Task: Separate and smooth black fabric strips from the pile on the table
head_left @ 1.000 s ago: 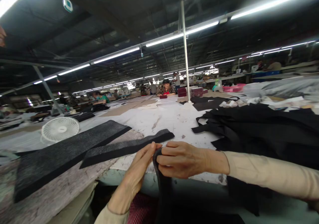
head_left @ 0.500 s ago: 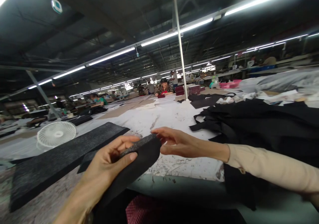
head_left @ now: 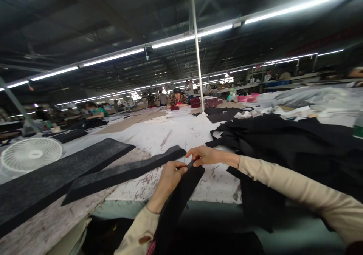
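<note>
The left hand (head_left: 169, 176) is pinching the upper edge of a black fabric strip (head_left: 185, 189) between thumb and fingers, and the right hand (head_left: 205, 155) is gripping the same edge just beside it with fingertips drawn close together. The strip is hanging down from both hands toward the wearer, its upper part lying over the near edge of the white-covered table (head_left: 170, 138). A narrow dark strip (head_left: 127, 170) is lying to the left of the left hand, its far end reaching near the right fingertips, and a broader dark panel (head_left: 65, 170) is resting farther left, beyond which a white fan (head_left: 35, 155) is standing. To the right of the right hand, a heap of black fabric (head_left: 289, 145) is spreading across the table, partly behind the right sleeve (head_left: 283, 183). Well ahead of both hands, a pale pole (head_left: 197, 58) is rising and a co-worker (head_left: 179, 98) is sitting or standing; I cannot tell which.
</note>
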`<state>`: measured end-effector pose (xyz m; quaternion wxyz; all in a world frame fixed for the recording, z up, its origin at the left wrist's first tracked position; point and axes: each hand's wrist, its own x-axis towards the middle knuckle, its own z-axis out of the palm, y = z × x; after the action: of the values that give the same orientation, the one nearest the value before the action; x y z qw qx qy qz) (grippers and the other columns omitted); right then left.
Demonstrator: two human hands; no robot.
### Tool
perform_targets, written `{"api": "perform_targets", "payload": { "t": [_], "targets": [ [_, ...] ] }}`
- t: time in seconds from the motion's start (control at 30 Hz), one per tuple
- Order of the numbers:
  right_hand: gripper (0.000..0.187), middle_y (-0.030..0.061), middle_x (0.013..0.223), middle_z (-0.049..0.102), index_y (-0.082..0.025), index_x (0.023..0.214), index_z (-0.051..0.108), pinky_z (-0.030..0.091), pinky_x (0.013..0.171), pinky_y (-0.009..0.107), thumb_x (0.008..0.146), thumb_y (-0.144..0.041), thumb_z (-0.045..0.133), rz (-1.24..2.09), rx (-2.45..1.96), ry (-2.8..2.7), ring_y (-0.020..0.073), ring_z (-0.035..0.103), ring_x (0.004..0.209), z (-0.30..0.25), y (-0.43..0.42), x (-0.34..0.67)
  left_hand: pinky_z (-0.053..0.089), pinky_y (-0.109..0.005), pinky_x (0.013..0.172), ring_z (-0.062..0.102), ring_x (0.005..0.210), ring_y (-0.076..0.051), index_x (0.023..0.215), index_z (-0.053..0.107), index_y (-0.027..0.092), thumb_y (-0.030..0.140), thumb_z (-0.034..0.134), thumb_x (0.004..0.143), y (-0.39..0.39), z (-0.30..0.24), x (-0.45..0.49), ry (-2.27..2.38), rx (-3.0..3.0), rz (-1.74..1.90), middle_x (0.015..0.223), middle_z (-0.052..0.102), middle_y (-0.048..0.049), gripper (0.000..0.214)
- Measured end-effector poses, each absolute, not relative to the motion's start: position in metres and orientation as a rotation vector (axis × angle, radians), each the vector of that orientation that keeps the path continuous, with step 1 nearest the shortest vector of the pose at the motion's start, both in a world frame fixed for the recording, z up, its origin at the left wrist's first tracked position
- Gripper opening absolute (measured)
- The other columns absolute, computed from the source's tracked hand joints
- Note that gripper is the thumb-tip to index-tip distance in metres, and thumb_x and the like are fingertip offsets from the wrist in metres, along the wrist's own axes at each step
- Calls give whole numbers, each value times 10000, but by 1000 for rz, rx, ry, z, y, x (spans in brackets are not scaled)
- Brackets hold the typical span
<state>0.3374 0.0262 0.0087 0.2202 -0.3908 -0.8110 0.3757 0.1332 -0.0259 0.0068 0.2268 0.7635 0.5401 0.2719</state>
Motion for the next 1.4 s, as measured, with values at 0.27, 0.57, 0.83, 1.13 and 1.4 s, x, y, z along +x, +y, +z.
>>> {"api": "perform_targets", "payload": {
  "t": [0.27, 0.57, 0.83, 1.13, 1.4],
  "targets": [
    [322, 43, 808, 675, -115, 1019, 672, 456, 671, 219, 714, -63, 584, 525, -1193, -2439, 127, 607, 707, 0, 48, 366, 414, -312, 837, 597, 997, -230, 1059, 695, 171, 154, 525, 823, -21, -4, 164, 1704, 2313, 541, 1022, 676, -97, 291],
    [269, 72, 901, 658, -124, 997, 682, 428, 689, 220, 819, -62, 490, 127, -852, -2685, 125, 588, 735, 2, 47, 366, 408, -272, 799, 580, 1032, -201, 1019, 681, 239, 161, 469, 859, -17, 2, 169, 1655, 2548, 318, 1025, 630, -61, 277],
    [204, 59, 882, 623, -142, 947, 657, 396, 664, 231, 840, -87, 492, -83, -794, -2762, 131, 555, 734, 5, 43, 364, 403, -267, 791, 578, 1036, -201, 1032, 678, 247, 169, 468, 859, -10, -1, 169, 1647, 2608, 266, 1004, 632, -59, 283],
    [131, 49, 868, 611, -144, 892, 628, 364, 623, 246, 841, -105, 514, -268, -892, -2801, 134, 545, 721, 4, 38, 358, 407, -266, 780, 580, 1033, -197, 1073, 665, 250, 186, 462, 869, -11, -2, 169, 1657, 2632, 258, 1016, 629, -55, 295],
    [163, 72, 934, 576, -158, 949, 591, 356, 589, 264, 933, -142, 429, -719, -851, -2852, 168, 538, 854, -7, 45, 360, 416, -260, 724, 590, 991, -179, 1073, 643, 256, 176, 392, 905, -11, 0, 173, 1630, 2726, 204, 1066, 597, -54, 313]
  ]
}}
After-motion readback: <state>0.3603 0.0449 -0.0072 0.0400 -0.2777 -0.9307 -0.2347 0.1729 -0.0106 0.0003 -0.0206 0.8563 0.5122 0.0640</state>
